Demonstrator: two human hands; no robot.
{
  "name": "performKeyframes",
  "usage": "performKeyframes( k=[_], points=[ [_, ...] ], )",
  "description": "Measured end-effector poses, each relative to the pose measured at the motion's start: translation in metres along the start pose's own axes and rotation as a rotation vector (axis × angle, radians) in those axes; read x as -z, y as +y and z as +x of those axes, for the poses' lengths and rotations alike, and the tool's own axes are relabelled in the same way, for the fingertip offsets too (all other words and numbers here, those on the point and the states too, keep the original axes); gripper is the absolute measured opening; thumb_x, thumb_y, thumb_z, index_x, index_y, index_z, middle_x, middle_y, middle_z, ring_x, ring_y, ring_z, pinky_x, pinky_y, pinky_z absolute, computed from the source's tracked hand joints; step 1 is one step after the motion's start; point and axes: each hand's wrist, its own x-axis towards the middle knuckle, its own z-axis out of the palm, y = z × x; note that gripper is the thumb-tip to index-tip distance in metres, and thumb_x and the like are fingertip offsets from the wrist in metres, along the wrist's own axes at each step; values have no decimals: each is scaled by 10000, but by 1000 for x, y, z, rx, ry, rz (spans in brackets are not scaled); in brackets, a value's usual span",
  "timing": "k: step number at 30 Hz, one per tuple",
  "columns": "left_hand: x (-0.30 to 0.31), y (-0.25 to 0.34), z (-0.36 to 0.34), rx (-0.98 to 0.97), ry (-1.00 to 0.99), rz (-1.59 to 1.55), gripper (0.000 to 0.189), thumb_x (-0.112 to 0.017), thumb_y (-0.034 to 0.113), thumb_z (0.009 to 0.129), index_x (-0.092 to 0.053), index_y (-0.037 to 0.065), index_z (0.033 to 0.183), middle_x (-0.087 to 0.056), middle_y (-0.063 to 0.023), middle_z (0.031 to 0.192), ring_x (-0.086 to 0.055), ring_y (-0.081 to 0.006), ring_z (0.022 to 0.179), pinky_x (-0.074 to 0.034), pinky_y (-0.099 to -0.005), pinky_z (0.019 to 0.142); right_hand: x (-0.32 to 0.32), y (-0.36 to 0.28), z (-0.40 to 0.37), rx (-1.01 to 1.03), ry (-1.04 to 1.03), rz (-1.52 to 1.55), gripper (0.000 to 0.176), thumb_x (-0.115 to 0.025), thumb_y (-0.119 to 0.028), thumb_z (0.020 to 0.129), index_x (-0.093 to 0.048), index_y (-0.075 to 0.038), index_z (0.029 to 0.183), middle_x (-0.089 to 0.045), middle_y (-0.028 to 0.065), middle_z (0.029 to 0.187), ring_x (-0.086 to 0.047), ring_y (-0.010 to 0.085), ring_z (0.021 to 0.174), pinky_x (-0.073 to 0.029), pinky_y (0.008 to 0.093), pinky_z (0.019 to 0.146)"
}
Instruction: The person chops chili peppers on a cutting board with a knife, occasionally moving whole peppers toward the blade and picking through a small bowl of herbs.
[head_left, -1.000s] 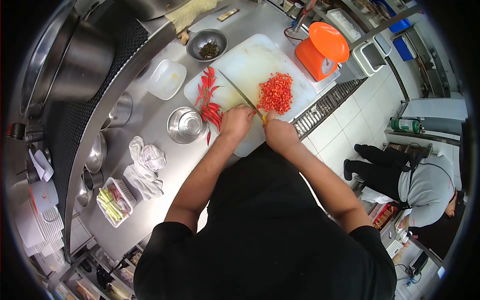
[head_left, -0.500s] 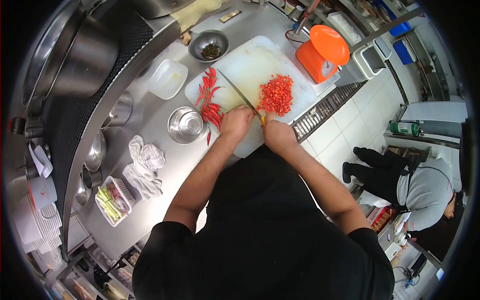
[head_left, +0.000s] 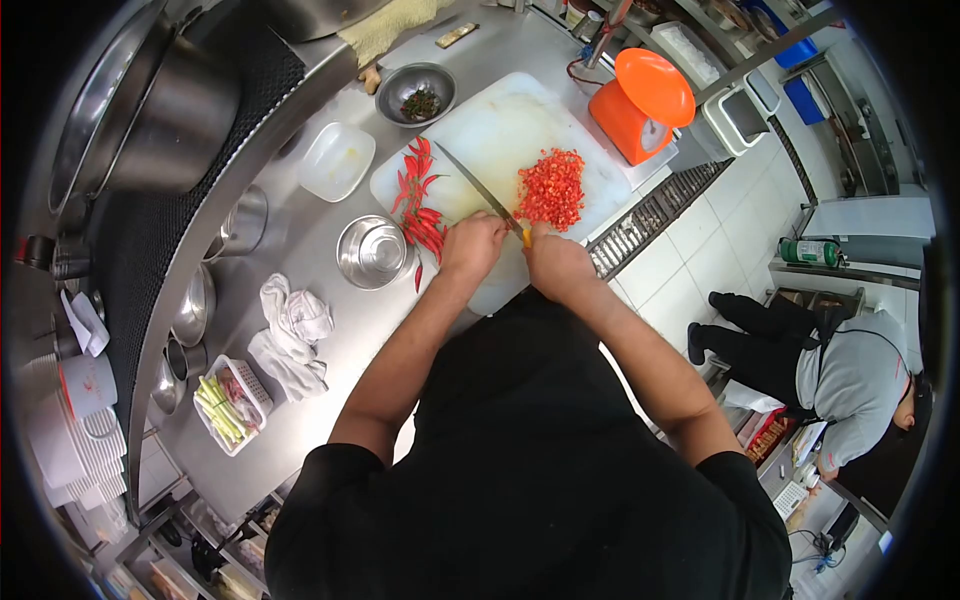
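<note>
My right hand (head_left: 558,262) is closed around the yellow handle of a long knife (head_left: 470,180), whose blade slants up and left over the white cutting board (head_left: 510,110). Close to the blade, on its left side, my left hand (head_left: 474,246) has its fingers curled together. Whatever those fingers hold is hidden. Whole red chillies (head_left: 415,190) lie in a strip along the board's left edge, some touching the area beside my left hand. To the right of the blade sits a heap of chopped red chilli (head_left: 552,190).
Left of the board are a round steel container (head_left: 371,252), a white tub (head_left: 338,161), a crumpled cloth (head_left: 293,330) and a basket of green stalks (head_left: 227,405). A steel bowl (head_left: 416,94) and an orange scale (head_left: 635,120) stand behind. A person (head_left: 850,370) works at the right.
My hands and the knife stay in nearly the same place. The view shifts very slightly. At the right, the other person's arm has moved a little.
</note>
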Motion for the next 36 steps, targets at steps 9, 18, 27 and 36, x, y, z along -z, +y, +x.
performKeyframes(
  k=[9, 18, 27, 36],
  points=[
    [3, 0, -1, 6, 9, -13, 109, -701, 159, 917, -755, 68, 943, -693, -149, 931, -698, -378, 861, -569, -500, 791, 0, -8, 1, -74, -47, 62, 358, -577, -273, 1038, -509, 50, 1175, -750, 234, 950, -758, 390, 907, -597, 491, 806],
    [-3, 1, 2, 10, -21, 77, 75, -676, 139, 860, -708, 71, 861, -700, -159, 913, -705, -385, 838, -574, -507, 779, -1, 26, -8, -92, 9, 200, 401, -599, -331, 1028, -510, 20, 1198, -739, 274, 965, -737, 439, 907, -576, 531, 814],
    [56, -2, 79, 80, 219, 247, 120, -683, 231, 872, -755, 139, 899, -755, -107, 899, -738, -333, 834, -592, -454, 743, -1, 35, -10, -141, 37, 130, 388, -590, -322, 1033, -495, 19, 1193, -738, 256, 912, -740, 439, 859, -581, 539, 774],
    [127, -66, 170, 114, 211, 273, 252, -681, 209, 899, -750, 110, 1120, -780, -114, 1001, -747, -316, 935, -580, -430, 815, -7, 34, -10, -144, 74, 96, 383, -582, -316, 1033, -488, 21, 1189, -739, 254, 901, -745, 429, 836, -592, 531, 751]
  ],
)
